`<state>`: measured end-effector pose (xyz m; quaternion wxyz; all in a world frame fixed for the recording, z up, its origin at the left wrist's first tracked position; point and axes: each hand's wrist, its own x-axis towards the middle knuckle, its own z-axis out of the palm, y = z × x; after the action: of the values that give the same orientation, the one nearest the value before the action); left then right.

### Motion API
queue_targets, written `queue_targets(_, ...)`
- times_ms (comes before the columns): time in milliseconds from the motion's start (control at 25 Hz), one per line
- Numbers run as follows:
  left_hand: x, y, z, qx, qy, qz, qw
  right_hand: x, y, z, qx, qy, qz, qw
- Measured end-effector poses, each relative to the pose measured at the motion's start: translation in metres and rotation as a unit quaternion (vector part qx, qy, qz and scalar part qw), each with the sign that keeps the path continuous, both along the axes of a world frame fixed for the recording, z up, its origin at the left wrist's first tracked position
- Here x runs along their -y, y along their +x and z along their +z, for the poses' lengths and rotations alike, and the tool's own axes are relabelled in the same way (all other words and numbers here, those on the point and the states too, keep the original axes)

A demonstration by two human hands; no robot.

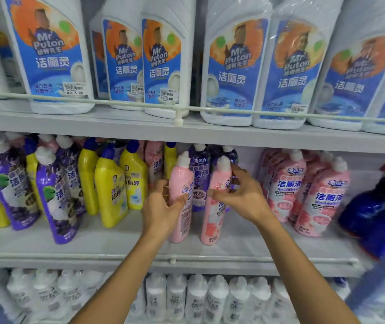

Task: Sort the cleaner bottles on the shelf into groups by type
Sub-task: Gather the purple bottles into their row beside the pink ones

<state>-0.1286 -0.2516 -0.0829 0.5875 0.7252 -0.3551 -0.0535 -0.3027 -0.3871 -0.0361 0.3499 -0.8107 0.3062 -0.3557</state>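
Though the pink group (pixel 287 188) at centre right looks sorted, I'd say this is maybe halfway. The left hand (pixel 161 206) is wrapped round one pink bottle (pixel 182 181) and the right hand (pixel 240 195) grasps a second pink bottle (pixel 210 225) just beside it, both standing mid-frame on the middle shelf (pixel 93 242). Rough count, since it's blurry: five-ish pinks grouped, two in hand, six yellow bottles (pixel 109 185) and five purple bottles (pixel 56 197), mostly jumbled at left.
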Motion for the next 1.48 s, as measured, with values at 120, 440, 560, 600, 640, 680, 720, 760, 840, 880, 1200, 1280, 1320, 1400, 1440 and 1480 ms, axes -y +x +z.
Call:
queue_targets(120,0.027,-0.029,-0.002,-0.001,-0.008,-0.039,0.999,0.02,-0.026,-0.004,-0.009,-0.011,0.005,1.0)
queue_targets(440,0.042,-0.049,0.013,-0.032,-0.023,-0.121,0.992,0.036,-0.047,-0.018,0.032,0.019,0.066,0.997)
queue_targets(560,0.041,-0.033,0.037,-0.071,-0.024,-0.193,0.978,0.036,-0.05,-0.024,0.063,0.034,0.067,0.995)
queue_targets(600,0.044,-0.033,0.043,-0.064,-0.022,-0.2,0.977,0.036,-0.05,-0.023,0.062,0.034,0.069,0.995)
queue_targets(640,0.047,-0.036,0.046,-0.045,-0.017,-0.2,0.979,0.037,-0.05,-0.023,0.06,0.034,0.07,0.995)
queue_targets(680,0.05,-0.041,0.047,-0.018,-0.007,-0.193,0.981,0.037,-0.05,-0.022,0.06,0.033,0.069,0.995)
queue_targets(720,0.052,-0.045,0.048,0.003,0.0,-0.189,0.982,0.037,-0.05,-0.022,0.061,0.026,0.061,0.996)
queue_targets(760,0.053,-0.046,0.048,0.012,0.007,-0.193,0.981,0.036,-0.05,-0.022,0.061,0.015,0.048,0.997)
queue_targets(840,0.053,-0.038,0.049,-0.005,0.024,-0.22,0.975,0.039,-0.051,-0.024,0.06,-0.009,0.014,0.998)
queue_targets(880,0.052,-0.033,0.051,-0.011,0.03,-0.228,0.973,0.041,-0.053,-0.025,0.061,-0.02,0.003,0.998)
queue_targets(1200,0.059,-0.037,0.045,-0.026,0.023,-0.232,0.972,0.05,-0.055,-0.028,0.063,-0.025,0.028,0.997)
queue_targets(1280,0.053,-0.029,0.043,-0.099,0.039,-0.308,0.946,0.05,-0.058,-0.026,0.062,-0.015,0.035,0.997)
queue_targets(1320,0.05,-0.026,0.04,-0.113,0.04,-0.334,0.935,0.05,-0.06,-0.024,0.06,-0.013,0.039,0.997)
queue_targets(1400,0.049,-0.024,0.038,-0.08,0.031,-0.335,0.938,0.051,-0.061,-0.023,0.057,-0.013,0.043,0.997)
queue_targets(1440,0.051,-0.026,0.039,-0.053,0.025,-0.306,0.95,0.05,-0.06,-0.023,0.056,-0.013,0.044,0.997)
queue_targets(1480,0.055,-0.029,0.039,-0.022,0.017,-0.263,0.964,0.05,-0.059,-0.024,0.054,-0.013,0.044,0.997)
